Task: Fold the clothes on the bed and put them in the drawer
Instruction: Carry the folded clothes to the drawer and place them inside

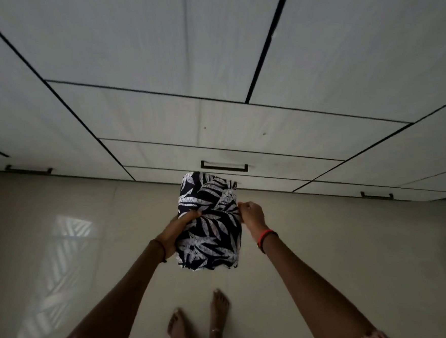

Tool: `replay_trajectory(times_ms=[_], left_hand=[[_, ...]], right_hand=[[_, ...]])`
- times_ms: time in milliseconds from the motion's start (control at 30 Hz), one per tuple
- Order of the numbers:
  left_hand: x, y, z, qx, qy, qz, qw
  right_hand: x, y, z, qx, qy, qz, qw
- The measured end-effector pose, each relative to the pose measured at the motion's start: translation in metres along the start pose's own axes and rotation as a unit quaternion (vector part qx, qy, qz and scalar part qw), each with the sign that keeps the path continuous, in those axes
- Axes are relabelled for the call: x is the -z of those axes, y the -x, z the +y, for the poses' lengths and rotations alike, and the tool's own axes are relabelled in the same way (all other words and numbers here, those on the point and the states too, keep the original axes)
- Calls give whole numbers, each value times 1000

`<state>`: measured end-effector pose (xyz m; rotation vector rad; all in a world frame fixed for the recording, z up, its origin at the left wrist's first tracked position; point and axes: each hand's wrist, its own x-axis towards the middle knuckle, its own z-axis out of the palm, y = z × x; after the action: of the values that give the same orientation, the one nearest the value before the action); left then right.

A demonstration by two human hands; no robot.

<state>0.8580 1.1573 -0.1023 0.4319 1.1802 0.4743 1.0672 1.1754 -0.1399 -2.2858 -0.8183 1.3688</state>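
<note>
A folded dark cloth with a white leaf print (209,222) hangs in the air in front of me, above the floor. My left hand (180,230) grips its left edge with the fingers curled over the top of the fabric. My right hand (251,215) pinches the right edge at about the same height. Just beyond the cloth is a shut white drawer (163,159) with a dark bar handle (224,166). The bed is out of view.
White wardrobe doors (128,43) and more shut drawers with dark handles (377,195) fill the wall ahead. A glossy beige tiled floor (64,259) lies below, with my bare feet (198,326) on it.
</note>
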Motion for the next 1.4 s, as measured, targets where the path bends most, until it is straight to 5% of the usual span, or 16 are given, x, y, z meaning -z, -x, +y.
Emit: replay_trajectory(times_ms=[167,367,733,1400], left_hand=[[13,-31,-4,-2,18,20,1000],[27,-52,0,-5,30,38,999],[40,-57,20,5,25,30,999],[33,-5,76,-40,100,29,994]], right_hand=[[-9,-61,-36,158,172,47,971],[-23,-110,-67,244,291,17,925],[-40,-130,-59,245,409,-13,879],[-56,-42,39,230,360,-26,904]])
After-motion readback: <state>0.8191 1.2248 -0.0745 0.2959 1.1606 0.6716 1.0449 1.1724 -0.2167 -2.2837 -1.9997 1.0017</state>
